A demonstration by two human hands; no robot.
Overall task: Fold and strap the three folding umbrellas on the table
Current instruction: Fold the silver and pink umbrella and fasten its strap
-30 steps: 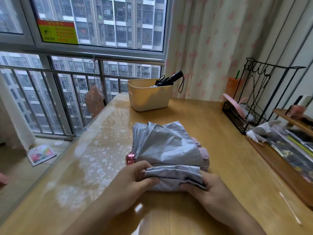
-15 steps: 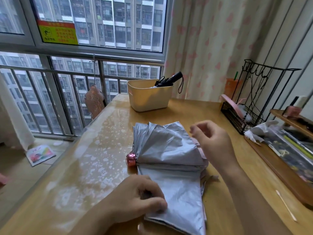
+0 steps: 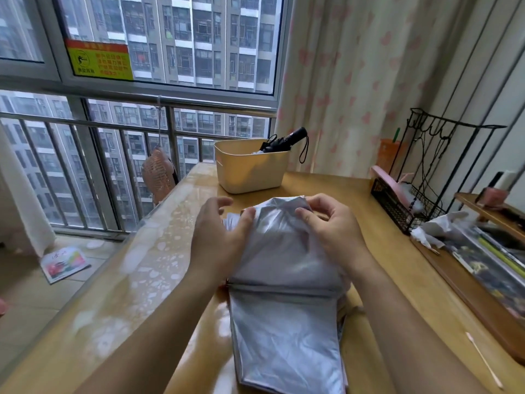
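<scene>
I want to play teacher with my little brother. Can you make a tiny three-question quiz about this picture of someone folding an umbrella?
1. True or false: both hands are on the silver umbrella.
2. Where is the black umbrella? A) on the floor B) in the cream basket C) in the wire rack
3. Fill in: the thin pink-tipped stick lies on the ____, to the right of the silver umbrella.

Key
1. True: the left hand presses the fabric with its thumb and the right hand pinches the far end.
2. B
3. table
</scene>
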